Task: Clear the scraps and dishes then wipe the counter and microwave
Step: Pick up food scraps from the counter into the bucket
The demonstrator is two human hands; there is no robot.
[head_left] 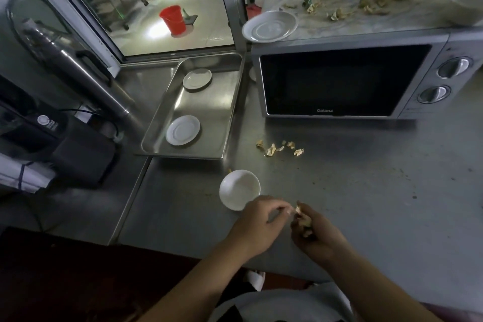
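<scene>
Fingers (283, 210) of the left hand (257, 227) are pinching a scrap toward the right hand (316, 232), which is cupping gathered scraps (304, 227) near the worktop (366, 191) front edge. Keeping that palm curled tight should stop spills.

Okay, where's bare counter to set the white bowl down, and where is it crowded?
Bare steel lies right of the hands, below the microwave and past the counter scraps. The tray has room between its two saucers. The microwave top is crowded with plates and scraps. The white bowl sits by the left hand.
</scene>
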